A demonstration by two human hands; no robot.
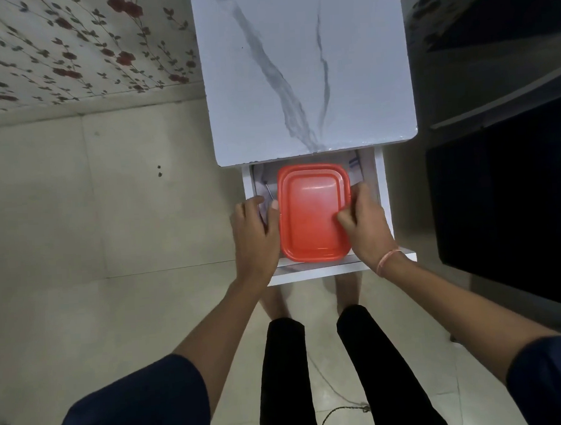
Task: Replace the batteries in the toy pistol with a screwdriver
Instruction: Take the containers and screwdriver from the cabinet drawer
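Our dark sleeves (136, 408) frame the bottom of the view, with both forearms reaching down into the open drawer (309, 271) under the marble-patterned table top (296, 63). Between our two sets of fingers sits a red lidded box (312, 217), which fills most of the drawer. Our left hand (254, 228) clasps its left side, fingers curled down into the gap by the drawer wall and thumb laid on the rim. Our right hand (367, 228) clasps the opposite side, fingers hooked over the edge and thumb bent onto the lid. We judge this two-sided hold is for lifting the box straight up, since the drawer leaves little room to slide it. Just beyond our left fingertips lies a thin metal shaft (268, 191), possibly the screwdriver, though it is too small to be sure. Past our right fingertips some paper (353, 167) peeks out. We see no toy pistol; it may be inside the box, so the task looks barely begun.
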